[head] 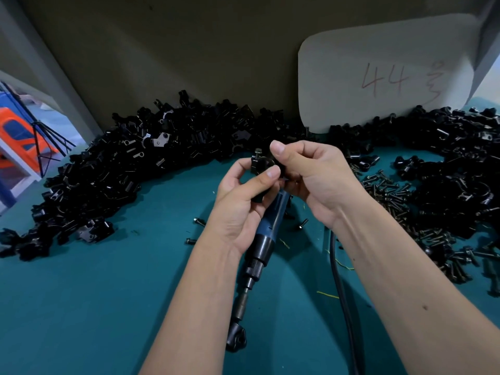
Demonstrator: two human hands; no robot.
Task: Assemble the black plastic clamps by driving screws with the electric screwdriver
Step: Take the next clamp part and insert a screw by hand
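Head view: left hand (243,201) and right hand (311,174) are holding one black plastic clamp (263,165) up over the table (108,293), fingers of both curling round it, a screw (258,152) sticking up from its top. Electric screwdriver (266,234), blue body with black collar, is lying under the hands, long axis running away from the camera, metal bit pointing near, touching another clamp piece (236,337). Glossy clamp heap (121,163) is arcing behind. Loose screws (389,193) are lying right. White card (384,74) is reading "44". Black cable (341,288) is trailing on teal felt.
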